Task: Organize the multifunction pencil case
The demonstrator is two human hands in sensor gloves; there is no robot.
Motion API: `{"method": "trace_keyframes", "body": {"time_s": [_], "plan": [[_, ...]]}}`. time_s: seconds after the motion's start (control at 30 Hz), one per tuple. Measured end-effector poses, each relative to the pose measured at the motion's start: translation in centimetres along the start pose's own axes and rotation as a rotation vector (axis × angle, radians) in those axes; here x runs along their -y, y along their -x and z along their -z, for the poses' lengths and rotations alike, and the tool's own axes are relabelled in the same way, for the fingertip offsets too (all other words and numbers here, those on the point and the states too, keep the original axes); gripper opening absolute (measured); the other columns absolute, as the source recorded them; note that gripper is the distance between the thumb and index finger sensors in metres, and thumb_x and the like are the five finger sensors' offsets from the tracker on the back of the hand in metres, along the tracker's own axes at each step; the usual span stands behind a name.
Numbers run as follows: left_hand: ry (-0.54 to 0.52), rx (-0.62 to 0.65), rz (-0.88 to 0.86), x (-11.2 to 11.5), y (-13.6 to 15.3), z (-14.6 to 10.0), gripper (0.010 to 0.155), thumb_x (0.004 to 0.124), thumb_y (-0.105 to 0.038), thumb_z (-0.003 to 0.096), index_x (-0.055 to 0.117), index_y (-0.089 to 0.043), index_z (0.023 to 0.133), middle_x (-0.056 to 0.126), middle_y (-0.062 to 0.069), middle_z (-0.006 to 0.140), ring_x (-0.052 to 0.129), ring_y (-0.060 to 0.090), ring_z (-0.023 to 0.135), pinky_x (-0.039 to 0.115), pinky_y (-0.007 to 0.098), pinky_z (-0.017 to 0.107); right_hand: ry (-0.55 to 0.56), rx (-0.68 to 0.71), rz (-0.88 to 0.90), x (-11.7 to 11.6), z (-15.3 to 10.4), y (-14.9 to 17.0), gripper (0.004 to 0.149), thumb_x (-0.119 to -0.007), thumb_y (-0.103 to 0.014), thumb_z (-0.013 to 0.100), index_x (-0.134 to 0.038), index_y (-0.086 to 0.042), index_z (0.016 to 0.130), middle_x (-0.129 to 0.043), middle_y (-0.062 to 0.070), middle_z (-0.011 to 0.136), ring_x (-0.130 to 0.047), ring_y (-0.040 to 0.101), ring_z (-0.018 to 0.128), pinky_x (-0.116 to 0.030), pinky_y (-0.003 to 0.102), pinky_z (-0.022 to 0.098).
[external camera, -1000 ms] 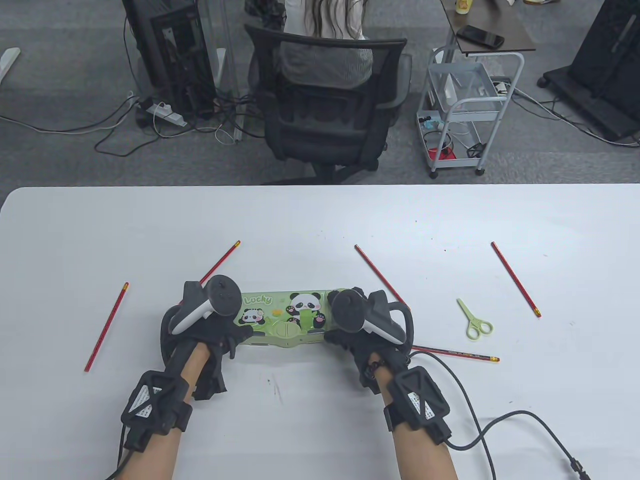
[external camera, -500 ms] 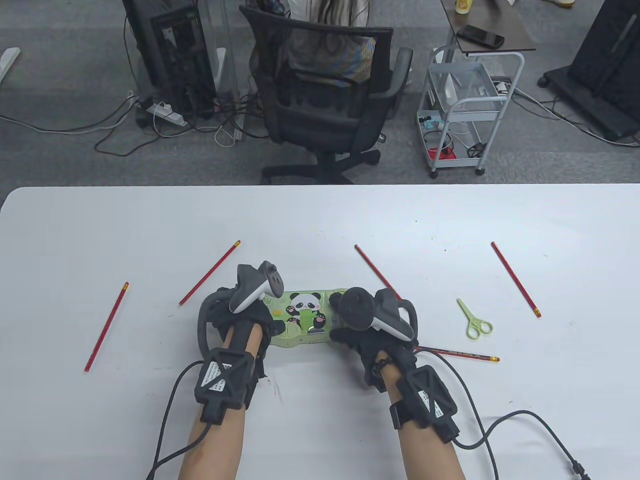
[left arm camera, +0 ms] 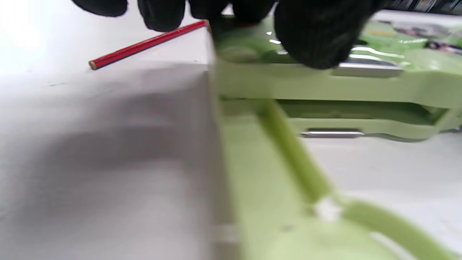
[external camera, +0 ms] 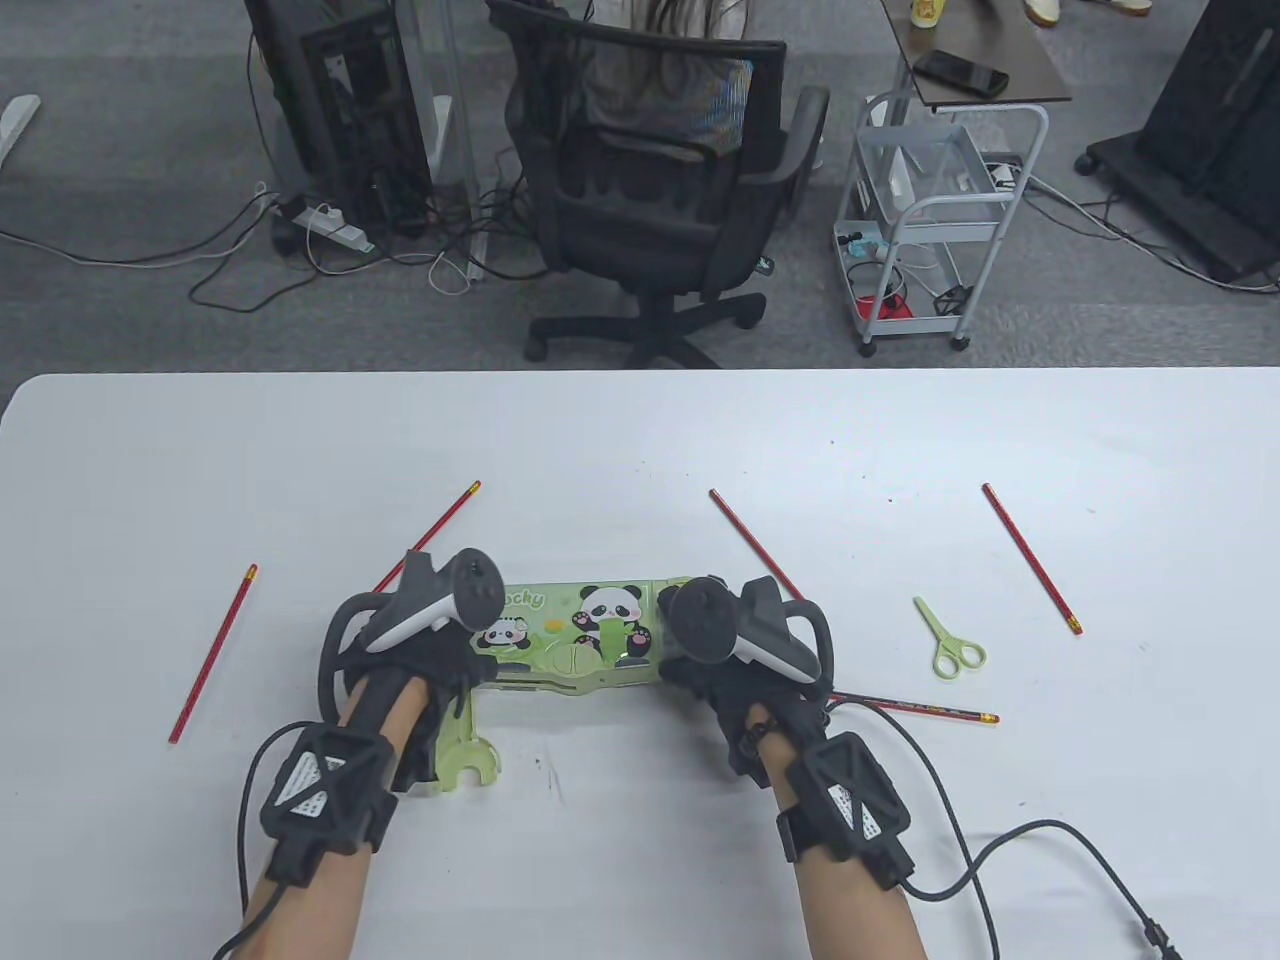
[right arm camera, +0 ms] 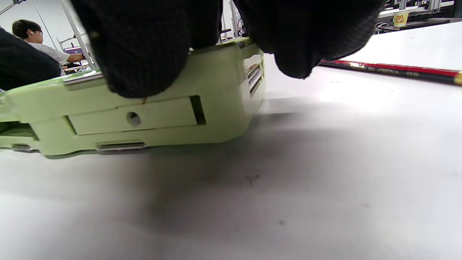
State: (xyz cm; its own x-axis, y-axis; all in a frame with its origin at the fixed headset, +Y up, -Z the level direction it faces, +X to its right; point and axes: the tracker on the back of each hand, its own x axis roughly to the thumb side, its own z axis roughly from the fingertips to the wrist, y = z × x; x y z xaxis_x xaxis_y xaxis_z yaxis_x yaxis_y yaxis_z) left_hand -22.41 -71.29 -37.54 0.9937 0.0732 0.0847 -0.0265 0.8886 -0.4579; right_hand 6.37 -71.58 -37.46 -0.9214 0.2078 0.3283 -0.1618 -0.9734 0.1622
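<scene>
A green tray (external camera: 462, 750) has just swung out of the case (external camera: 585, 640) at its 7 o'clock corner, so one compartment is open for loading. The left hand (external camera: 425, 655) has slid back to grip that end; the right hand (external camera: 715, 665) stays clamped on the other. The case sits low-centre on the surface (external camera: 640, 440). The lid reads "ocky"; the pencil (right arm camera: 389, 68) reads "CHINA".

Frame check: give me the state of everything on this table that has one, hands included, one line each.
pencil case: flat on the table, lid shut, green side tray sticking out at its left end.
left hand: grip on the case's left end.
right hand: grip on the case's right end.
scissors: shut, lying right of the case.
five red pencils: loose on the table, outside the case.
</scene>
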Motion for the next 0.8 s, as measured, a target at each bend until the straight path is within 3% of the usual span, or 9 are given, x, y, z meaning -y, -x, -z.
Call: {"method": "trace_keyframes", "body": {"time_s": [0.1, 0.27, 0.37, 0.43, 0.5, 0.67, 0.8], "plan": [[-0.028, 0.071, -0.167, 1.2, 2.4, 0.0, 0.070, 0.076, -0.034, 0.0476, 0.040, -0.033, 0.108, 0.034, 0.002, 0.120, 0.048, 0.042, 0.112, 0.047, 0.071, 0.072, -0.001, -0.002, -0.008, 0.0, 0.0, -0.1, 0.073, -0.086, -0.040, 0.043, -0.059, -0.015, 0.107, -0.055, 0.035, 0.106, -0.078, 0.052, 0.089, -0.072, 0.060, 0.067], [-0.139, 0.159, -0.254, 2.8, 4.0, -0.1, 0.067, 0.072, -0.036, 0.0455, 0.044, -0.035, 0.106, 0.036, 0.001, 0.119, 0.051, 0.037, 0.111, 0.050, 0.070, 0.072, -0.003, -0.001, -0.032, 0.0, -0.1, -0.3, 0.073, -0.085, -0.040, 0.043, -0.058, -0.016, 0.107, -0.055, 0.035, 0.106, -0.077, 0.053, 0.089, -0.071, 0.060, 0.067], [-0.149, 0.185, -0.342, 3.3, 4.6, 0.1, 0.066, 0.072, -0.036, 0.0453, 0.046, -0.036, 0.106, 0.036, 0.000, 0.119, 0.050, 0.038, 0.111, 0.050, 0.070, 0.071, -0.009, -0.001, -0.035, 0.0, 0.0, -0.4, 0.074, -0.085, -0.040, 0.044, -0.057, -0.015, 0.108, -0.055, 0.035, 0.106, -0.075, 0.055, 0.090, -0.070, 0.062, 0.068], [-0.115, 0.168, -0.321, 3.1, 4.5, 0.0, 0.065, 0.072, -0.035, 0.0465, 0.045, -0.038, 0.106, 0.035, -0.002, 0.119, 0.047, 0.038, 0.112, 0.047, 0.070, 0.072, -0.018, -0.001, -0.048, 0.0, -0.2, -0.5, 0.074, -0.084, -0.040, 0.045, -0.056, -0.015, 0.109, -0.053, 0.035, 0.107, -0.072, 0.057, 0.091, -0.067, 0.064, 0.068], [-0.149, 0.164, -0.292, 3.0, 4.3, 0.0, 0.065, 0.072, -0.034, 0.0456, 0.047, -0.036, 0.106, 0.037, 0.000, 0.119, 0.050, 0.037, 0.111, 0.049, 0.070, 0.072, -0.016, 0.000, -0.084, 0.2, -0.4, -0.6, 0.073, -0.083, -0.041, 0.046, -0.056, -0.016, 0.109, -0.055, 0.035, 0.107, -0.070, 0.060, 0.091, -0.066, 0.066, 0.068], [-0.139, 0.168, -0.289, 2.9, 4.4, -0.1, 0.065, 0.073, -0.036, 0.0457, 0.047, -0.037, 0.106, 0.037, -0.001, 0.119, 0.050, 0.038, 0.112, 0.049, 0.070, 0.072, 0.036, -0.063, -0.143, 3.1, -2.7, 1.4, 0.070, -0.080, -0.046, 0.047, -0.062, -0.015, 0.107, -0.058, 0.034, 0.107, -0.069, 0.061, 0.092, -0.065, 0.067, 0.068], [-0.138, 0.169, -0.290, 2.9, 4.4, -0.1, 0.065, 0.073, -0.036, 0.0461, 0.047, -0.038, 0.106, 0.038, -0.001, 0.120, 0.050, 0.038, 0.112, 0.049, 0.071, 0.072, 0.049, -0.215, -0.257, 6.0, -4.7, 6.3, 0.071, -0.077, -0.047, 0.048, -0.060, -0.013, 0.109, -0.059, 0.035, 0.107, -0.068, 0.062, 0.092, -0.064, 0.068, 0.068]]}}
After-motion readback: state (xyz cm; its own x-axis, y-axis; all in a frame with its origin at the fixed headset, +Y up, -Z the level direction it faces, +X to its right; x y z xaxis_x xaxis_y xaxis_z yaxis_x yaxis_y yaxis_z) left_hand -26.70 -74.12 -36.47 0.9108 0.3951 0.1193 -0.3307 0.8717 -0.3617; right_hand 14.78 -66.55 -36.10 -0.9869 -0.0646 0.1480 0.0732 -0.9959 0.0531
